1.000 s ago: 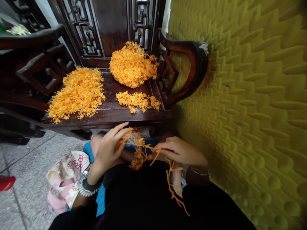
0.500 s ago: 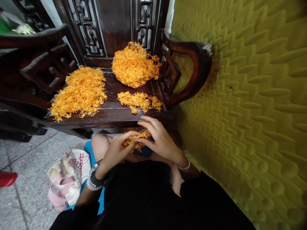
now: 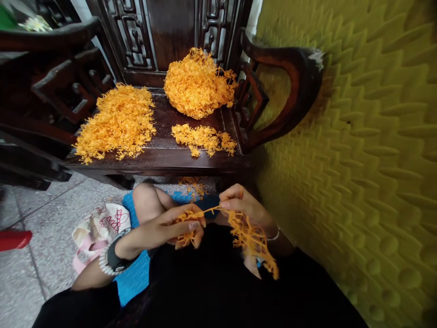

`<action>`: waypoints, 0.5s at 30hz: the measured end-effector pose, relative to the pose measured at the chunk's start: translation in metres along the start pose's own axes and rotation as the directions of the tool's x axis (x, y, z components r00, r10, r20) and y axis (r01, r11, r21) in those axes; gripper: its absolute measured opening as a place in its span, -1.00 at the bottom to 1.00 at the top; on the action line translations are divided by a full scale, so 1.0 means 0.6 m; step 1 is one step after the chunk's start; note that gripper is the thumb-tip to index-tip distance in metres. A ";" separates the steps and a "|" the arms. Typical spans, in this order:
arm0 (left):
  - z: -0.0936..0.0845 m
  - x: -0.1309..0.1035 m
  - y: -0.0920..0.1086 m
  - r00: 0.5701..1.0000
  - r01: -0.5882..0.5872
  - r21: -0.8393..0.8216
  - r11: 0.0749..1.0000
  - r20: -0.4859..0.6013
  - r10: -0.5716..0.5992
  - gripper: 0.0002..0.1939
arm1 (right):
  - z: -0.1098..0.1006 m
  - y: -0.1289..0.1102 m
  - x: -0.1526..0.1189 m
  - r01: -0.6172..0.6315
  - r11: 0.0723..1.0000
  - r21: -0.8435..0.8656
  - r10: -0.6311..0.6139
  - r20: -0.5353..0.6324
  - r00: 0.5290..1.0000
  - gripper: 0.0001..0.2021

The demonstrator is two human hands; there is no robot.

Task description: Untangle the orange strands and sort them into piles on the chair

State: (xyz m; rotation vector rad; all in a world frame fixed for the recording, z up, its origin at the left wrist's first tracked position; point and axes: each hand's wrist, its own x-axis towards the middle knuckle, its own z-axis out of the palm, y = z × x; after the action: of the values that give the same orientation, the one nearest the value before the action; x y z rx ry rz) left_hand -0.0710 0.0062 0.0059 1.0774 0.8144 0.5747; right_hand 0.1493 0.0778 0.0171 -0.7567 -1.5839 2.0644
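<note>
My left hand (image 3: 170,228) pinches a small clump of orange stringy strands (image 3: 186,228) over my lap. My right hand (image 3: 244,207) grips the other end, and a loose bunch of orange strands (image 3: 252,239) hangs down from it. A thin strand stretches between the two hands. Ahead, on the dark wooden chair seat (image 3: 160,152), lie three orange piles: a wide flat pile (image 3: 116,123) at the left, a tall mound (image 3: 198,84) at the back, and a small scatter (image 3: 203,139) at the front right.
A yellow foam-textured wall (image 3: 358,150) fills the right side. The chair's curved armrest (image 3: 290,91) stands beside it. A patterned cloth bag (image 3: 99,228) lies on the speckled floor at the left, near a red object (image 3: 13,239). A few orange bits (image 3: 193,186) lie under the seat edge.
My hands were together on one clump near the seat edge. They have drawn back toward my lap and pulled apart, splitting the strands into two bunches.
</note>
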 end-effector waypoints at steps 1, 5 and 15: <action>0.002 0.000 -0.001 1.000 0.001 0.019 1.000 0.002 -0.001 -0.71 | 0.000 0.006 0.001 -0.001 0.996 0.084 0.001 0.006 1.000 -0.63; 0.002 0.001 -0.002 0.989 -0.119 0.310 0.943 -0.047 0.140 -0.64 | -0.002 0.029 0.007 -0.033 0.950 0.310 0.021 0.040 0.999 -0.58; 0.011 -0.062 0.034 0.945 -0.240 0.748 0.619 0.035 0.325 -0.74 | 0.014 0.013 -0.039 -0.183 0.957 0.226 0.171 0.070 0.983 -0.64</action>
State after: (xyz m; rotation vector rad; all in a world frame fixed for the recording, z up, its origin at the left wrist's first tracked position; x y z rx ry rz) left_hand -0.0878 -0.0177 0.0369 1.9898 1.0138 0.5713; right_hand 0.1618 0.0550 0.0147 -0.7909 -1.3093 2.3625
